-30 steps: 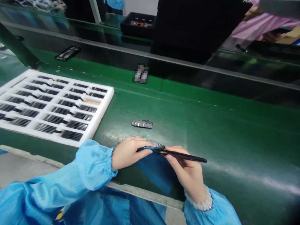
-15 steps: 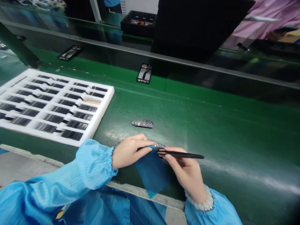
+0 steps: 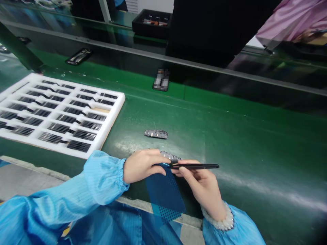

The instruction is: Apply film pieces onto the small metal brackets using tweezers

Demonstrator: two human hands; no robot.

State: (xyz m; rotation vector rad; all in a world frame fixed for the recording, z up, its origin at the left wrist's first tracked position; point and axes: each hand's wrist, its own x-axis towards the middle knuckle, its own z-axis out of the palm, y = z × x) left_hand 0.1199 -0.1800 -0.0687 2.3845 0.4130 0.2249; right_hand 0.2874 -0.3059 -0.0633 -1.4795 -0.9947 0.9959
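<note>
While the right hand grips a slim black tool, the left hand has its fingers at the top of a blue sheet — whether pinching it, I can't tell — and partly hides a circuit board. Beyond, at twelve o'clock, lies a second board, its markings too small to read. At ten, a white foam tray runs out of view. Farther, at twelve, a part is blurred into blocks.

Legible text, labels, brands, numbers or signs: none. Circuit board on table: surface marks too small to read. Parts in white tray: markings, if any, not readable. Screen-like unit: pixelated, unreadable.
</note>
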